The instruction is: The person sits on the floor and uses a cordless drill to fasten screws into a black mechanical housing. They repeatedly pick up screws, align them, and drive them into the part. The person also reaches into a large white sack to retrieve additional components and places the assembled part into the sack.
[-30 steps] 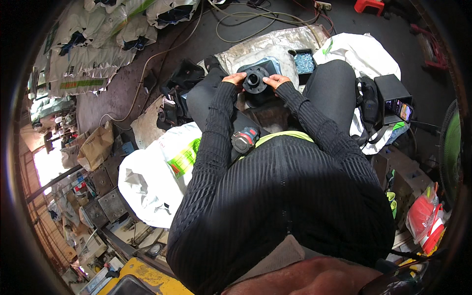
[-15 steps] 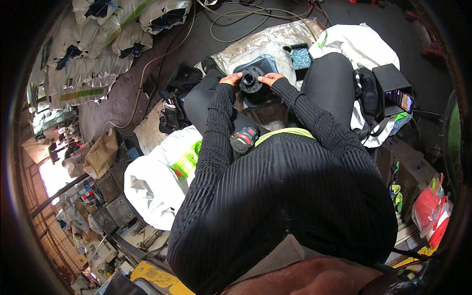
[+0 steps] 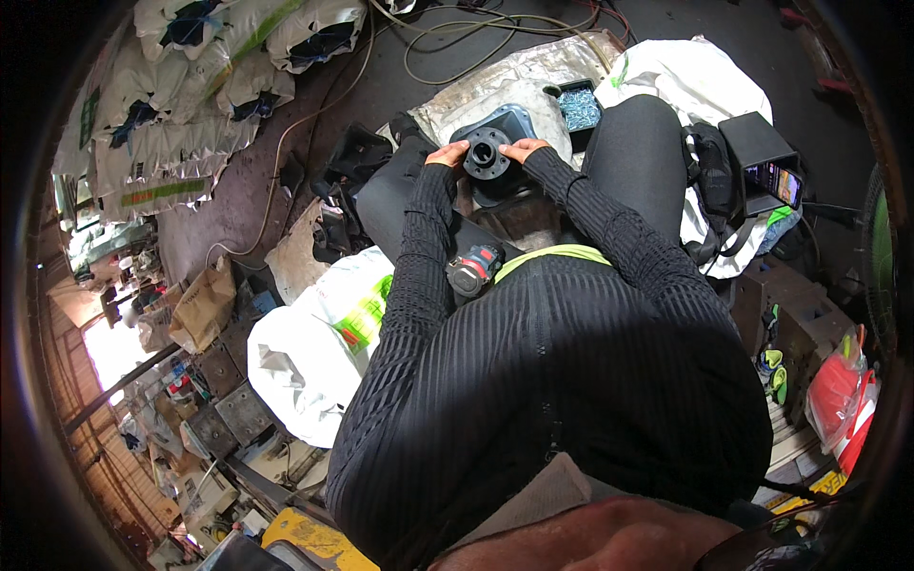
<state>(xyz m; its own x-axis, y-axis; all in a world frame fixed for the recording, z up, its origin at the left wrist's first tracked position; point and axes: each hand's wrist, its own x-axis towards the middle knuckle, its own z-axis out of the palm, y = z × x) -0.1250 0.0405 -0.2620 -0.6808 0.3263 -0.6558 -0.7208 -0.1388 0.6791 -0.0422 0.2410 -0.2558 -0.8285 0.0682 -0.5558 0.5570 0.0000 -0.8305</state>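
Note:
A round black flange (image 3: 487,172) with a central hole and a ring of smaller holes is held up between my two hands. My left hand (image 3: 447,154) pinches its left edge with thumb and fingers. On the opposite edge, my right hand (image 3: 523,150) grips it the same way. Just behind and beneath the flange lies a dark grey, squarish part (image 3: 519,122) with a raised rim, partly hidden by the flange. Near my lap, a power tool (image 3: 468,274) with a black and red end rests below my left forearm.
A black tray (image 3: 591,130) of small bluish metal fasteners stands beyond my right knee. White sacks (image 3: 295,371) lie on both sides. A phone (image 3: 776,183) sits in a black box at right. Stacked white bags (image 3: 152,176) fill the far left; hoses (image 3: 411,57) cross the floor.
The flange's face is turned slightly more toward me and catches more light. Both hands keep their hold at nearly the same place. The view has shifted slightly.

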